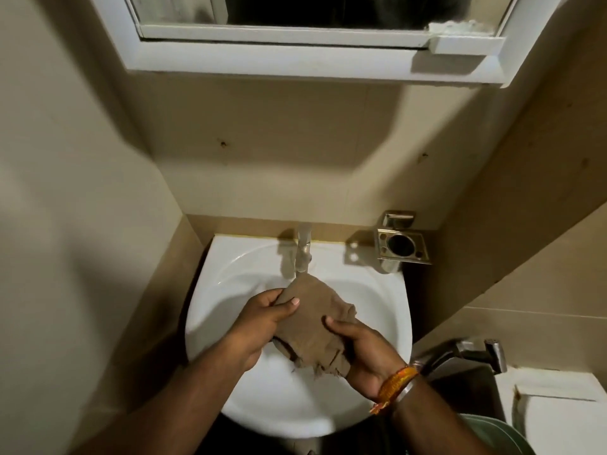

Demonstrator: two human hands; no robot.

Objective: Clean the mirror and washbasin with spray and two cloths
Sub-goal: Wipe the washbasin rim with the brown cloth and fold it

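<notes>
Tap (303,254) over cloth (315,326); holder (402,246) perhaps empty

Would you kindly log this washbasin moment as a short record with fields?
place: white washbasin below a framed mirror
cloth: brown cloth held over the bowl, under the tap
left hand: left hand grips the cloth's left edge
right hand: right hand grips its right side
nearby: metal holder on the wall to the right

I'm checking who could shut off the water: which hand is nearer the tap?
Left. The left hand grips the brown cloth just below the tap; the right hand holds the cloth's lower edge, farther down the washbasin.
</notes>
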